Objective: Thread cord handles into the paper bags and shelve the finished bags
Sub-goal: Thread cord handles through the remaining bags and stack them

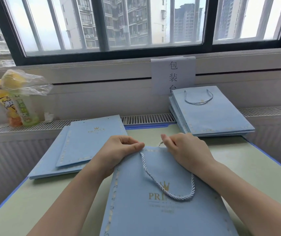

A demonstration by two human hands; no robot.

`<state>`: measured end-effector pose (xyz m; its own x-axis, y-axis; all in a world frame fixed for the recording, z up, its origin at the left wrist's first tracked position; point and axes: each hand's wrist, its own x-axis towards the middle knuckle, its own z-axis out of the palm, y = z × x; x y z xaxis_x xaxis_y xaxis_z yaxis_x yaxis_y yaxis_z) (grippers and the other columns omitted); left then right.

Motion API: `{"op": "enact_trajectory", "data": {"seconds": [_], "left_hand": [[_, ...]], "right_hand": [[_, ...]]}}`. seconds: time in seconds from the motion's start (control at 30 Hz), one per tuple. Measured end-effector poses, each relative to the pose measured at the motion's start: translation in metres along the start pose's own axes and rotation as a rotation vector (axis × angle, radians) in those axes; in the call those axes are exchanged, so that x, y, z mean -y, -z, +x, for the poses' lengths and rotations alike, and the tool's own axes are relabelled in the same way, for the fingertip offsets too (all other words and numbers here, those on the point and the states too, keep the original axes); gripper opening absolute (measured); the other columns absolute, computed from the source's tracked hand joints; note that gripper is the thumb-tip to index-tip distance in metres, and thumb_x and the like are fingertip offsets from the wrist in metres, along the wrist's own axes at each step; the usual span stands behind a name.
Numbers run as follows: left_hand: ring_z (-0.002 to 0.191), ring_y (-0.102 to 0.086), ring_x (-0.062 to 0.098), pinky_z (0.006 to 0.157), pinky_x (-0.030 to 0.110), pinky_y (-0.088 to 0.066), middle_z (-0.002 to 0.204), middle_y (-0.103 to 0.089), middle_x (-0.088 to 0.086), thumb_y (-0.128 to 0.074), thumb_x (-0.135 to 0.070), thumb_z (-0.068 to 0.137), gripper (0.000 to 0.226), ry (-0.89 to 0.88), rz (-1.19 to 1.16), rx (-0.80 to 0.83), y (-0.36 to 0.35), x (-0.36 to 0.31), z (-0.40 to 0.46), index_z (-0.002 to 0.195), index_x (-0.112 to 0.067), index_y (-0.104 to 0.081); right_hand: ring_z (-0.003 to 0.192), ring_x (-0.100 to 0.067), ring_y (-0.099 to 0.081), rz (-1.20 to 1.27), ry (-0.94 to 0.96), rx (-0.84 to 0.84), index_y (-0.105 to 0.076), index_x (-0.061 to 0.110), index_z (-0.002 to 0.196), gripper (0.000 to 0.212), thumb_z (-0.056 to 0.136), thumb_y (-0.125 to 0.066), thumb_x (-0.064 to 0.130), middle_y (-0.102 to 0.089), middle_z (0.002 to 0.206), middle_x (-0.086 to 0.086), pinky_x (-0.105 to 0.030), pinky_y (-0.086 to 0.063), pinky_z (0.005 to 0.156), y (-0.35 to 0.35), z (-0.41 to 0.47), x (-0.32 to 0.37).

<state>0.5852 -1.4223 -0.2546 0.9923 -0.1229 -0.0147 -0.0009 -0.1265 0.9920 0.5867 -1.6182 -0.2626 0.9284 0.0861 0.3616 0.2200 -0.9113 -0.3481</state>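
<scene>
To the far left of the left hand (119,149) lies a stack of unthreaded bags (78,147). This hand pinches the top edge of the blue paper bag (153,210), which lies flat on the bench (34,201) under both hands. The paper looks light and stiff and probably creases easily, so the rim is the best hold. The twisted cord (168,193) is soft. The right hand (184,150), fingers curled, seems to pinch the cord end at the rim. Beyond it lies the finished stack (213,116).
</scene>
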Motion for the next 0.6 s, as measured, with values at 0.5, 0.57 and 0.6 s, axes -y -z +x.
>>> {"op": "enact_trajectory", "data": {"seconds": [0.5,0.57,0.6], "left_hand": [[0.072,-0.044,0.024,0.067,0.032,-0.038,0.067,-0.046,-0.001,-0.03,-0.049,0.099,0.052,-0.386,1.204,-0.204,-0.013,0.012,0.0,0.06,-0.015,-0.029],[0.072,-0.044,0.024,0.065,0.032,-0.037,0.066,-0.047,0.0,-0.033,-0.047,0.099,0.052,-0.395,1.165,-0.226,-0.012,0.012,0.001,0.059,-0.014,-0.029],[0.071,-0.043,0.024,0.065,0.033,-0.036,0.065,-0.047,0.001,-0.034,-0.047,0.098,0.052,-0.407,1.155,-0.237,-0.012,0.012,0.0,0.059,-0.014,-0.029]], "right_hand": [[0.07,-0.03,-0.05,-0.087,0.047,-0.09,-0.034,0.014,0.054,0.055,0.1,-0.029,0.045,-0.042,0.055,0.001,-0.033,-0.038,0.06,0.0,-0.004,-0.001],[0.07,-0.029,-0.051,-0.12,0.083,-0.052,-0.035,0.016,0.056,0.055,0.098,-0.027,0.049,-0.044,0.058,0.001,-0.033,-0.04,0.062,-0.003,-0.005,0.003],[0.073,-0.029,-0.053,-0.14,0.094,-0.036,-0.038,0.017,0.057,0.055,0.098,-0.025,0.051,-0.048,0.062,0.0,-0.033,-0.042,0.063,-0.005,-0.005,0.004]]}}
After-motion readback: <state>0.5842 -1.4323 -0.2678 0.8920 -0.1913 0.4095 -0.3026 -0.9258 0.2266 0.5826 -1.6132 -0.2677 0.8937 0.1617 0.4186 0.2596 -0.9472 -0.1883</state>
